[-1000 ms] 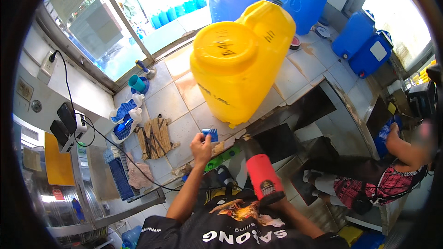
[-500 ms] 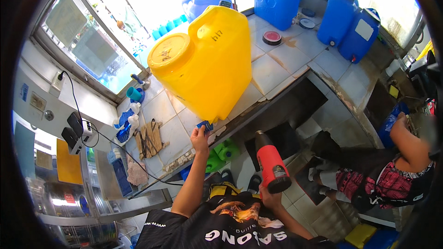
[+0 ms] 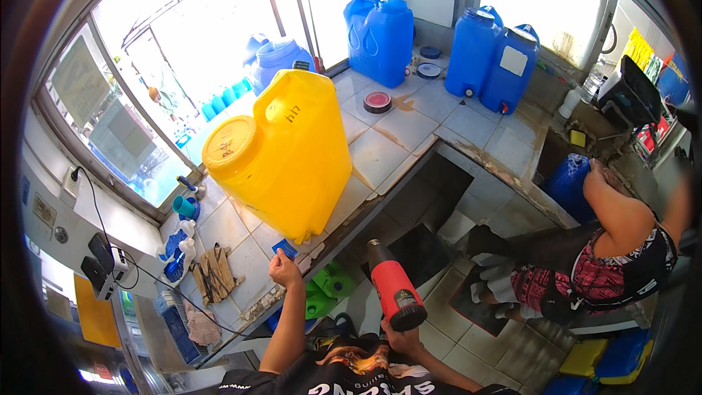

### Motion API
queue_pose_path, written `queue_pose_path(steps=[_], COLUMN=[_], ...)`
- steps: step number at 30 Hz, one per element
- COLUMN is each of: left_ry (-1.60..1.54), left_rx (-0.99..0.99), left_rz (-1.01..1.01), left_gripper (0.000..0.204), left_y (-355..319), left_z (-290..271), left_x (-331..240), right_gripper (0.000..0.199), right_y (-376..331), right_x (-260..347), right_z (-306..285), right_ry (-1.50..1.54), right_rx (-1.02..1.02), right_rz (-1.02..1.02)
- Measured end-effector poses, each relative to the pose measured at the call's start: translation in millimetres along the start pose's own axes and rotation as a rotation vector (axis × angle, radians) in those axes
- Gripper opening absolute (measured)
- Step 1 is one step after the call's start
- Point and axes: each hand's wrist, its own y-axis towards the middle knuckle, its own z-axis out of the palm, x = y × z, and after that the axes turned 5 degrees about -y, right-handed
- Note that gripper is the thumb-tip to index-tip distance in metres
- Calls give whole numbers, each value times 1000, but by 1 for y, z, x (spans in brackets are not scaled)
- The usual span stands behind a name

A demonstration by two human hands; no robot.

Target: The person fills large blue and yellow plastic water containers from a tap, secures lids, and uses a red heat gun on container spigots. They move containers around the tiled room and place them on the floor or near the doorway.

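A big yellow jerrycan with a round screw lid and a moulded handle stands on the tiled counter. At its lower front corner, near the counter edge, my left hand pinches a small blue plastic piece, perhaps a film seal. Whether that piece touches the jerrycan's yellow spout I cannot tell. Lower down and to the right, my right hand grips a red heat gun by its handle, with the dark nozzle tilted up and away from me. Most of the handle is hidden.
Blue water containers stand at the back, with a round red-topped lid in front. On the left lie a bundle of brown strips and a black cable. At right, a co-worker handles a blue container at a sink.
The whole view has shifted, so the counter and jerrycan appear further left. Both my hands keep their holds. The co-worker's blue container shows more fully at the sink.
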Motion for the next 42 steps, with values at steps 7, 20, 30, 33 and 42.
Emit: queue_pose_path(steps=[7, 20, 30, 33, 42], left_ry=[-523, -243, 392, 108, 381], left_rx=[228, 302, 301, 348, 364], left_rz=[-428, -462, -148, -286, 168], left_gripper=[28, 31, 47, 42, 38], left_y=[-13, -7, -8, -5, -27], left_z=[14, 7, 29, 34, 19], left_x=[-5, -31, -14, -8, -61], right_gripper=[11, 10, 2, 3, 11], right_y=[-12, -8, -14, -17, -16], right_x=[-6, 0, -8, -8, -13], right_z=[16, 14, 22, 22, 18], right_ry=[113, 298, 177, 113, -509], right_rx=[-107, -58, -127, -129, -159], right_rz=[166, 156, 106, 101, -327])
